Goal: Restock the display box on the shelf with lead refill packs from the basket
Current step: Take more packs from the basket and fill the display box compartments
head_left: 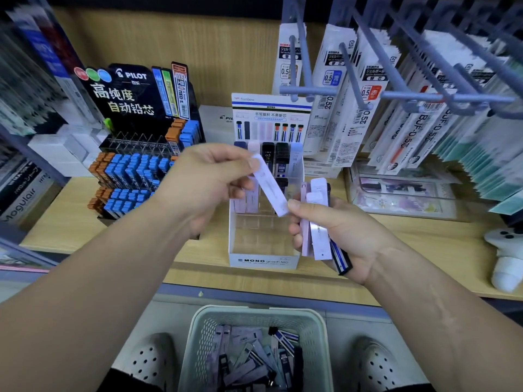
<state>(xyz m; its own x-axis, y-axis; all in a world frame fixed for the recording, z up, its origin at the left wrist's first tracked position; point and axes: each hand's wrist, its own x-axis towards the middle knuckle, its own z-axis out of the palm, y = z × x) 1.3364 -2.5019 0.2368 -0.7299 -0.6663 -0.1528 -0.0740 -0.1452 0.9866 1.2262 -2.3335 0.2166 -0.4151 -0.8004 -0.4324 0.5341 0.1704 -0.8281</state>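
The white display box point(264, 261) stands on the wooden shelf point(410, 241). Its front rows are bare and only its back rows hold upright packs point(281, 159). Directly above the box's open middle, the left hand point(203, 179) pinches the upper end of a pale lilac lead refill pack point(270, 185) between thumb and curled fingers. The pack slants down toward the box's right side, where the right thumb touches its lower end. The right hand point(339, 233) — just right of the box, above its front wall — is curled round a bundle of packs point(319, 224) (pale lilac ones, plus a dark one with blue and white stripes at the back), held roughly upright. Below the box, in front of the shelf edge, sits the mesh basket point(198, 335) with loose packs point(249, 360) piled inside. Left of the box is a black Pilot stand point(133, 94) stocked with blue and orange cases. Above and right of the box, refill cards point(334, 89) hang on hooks.
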